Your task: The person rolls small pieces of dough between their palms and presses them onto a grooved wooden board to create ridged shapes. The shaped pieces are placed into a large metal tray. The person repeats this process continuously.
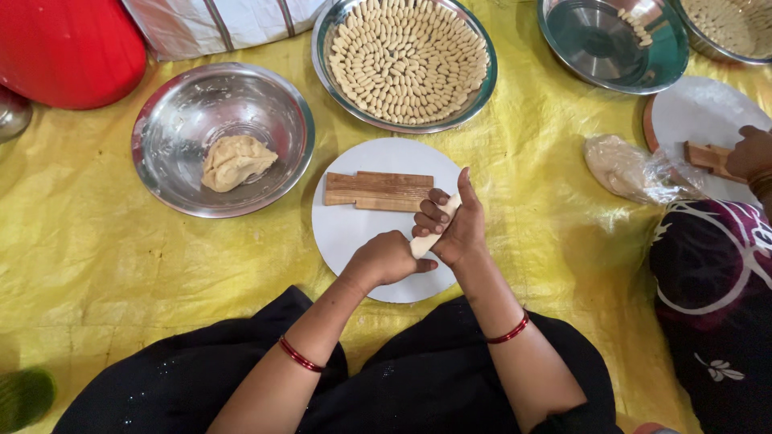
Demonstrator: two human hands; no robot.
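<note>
A pale rope of dough (435, 229) runs between both my hands above a round white board (354, 233). My right hand (455, 223) is wrapped around its upper part, thumb pointing up. My left hand (384, 258) pinches its lower end. A ridged wooden block (378, 190) lies on the board's far side, apart from my hands. A lump of dough (233, 161) sits in a steel bowl (173, 120) to the left.
A steel plate (481, 88) at the back holds several rows of small shaped dough pieces. Another person at the right has a hand (749, 153) on a second wooden block and white board, with bagged dough (623, 167) beside it. A yellow sheet (104, 257) covers the floor.
</note>
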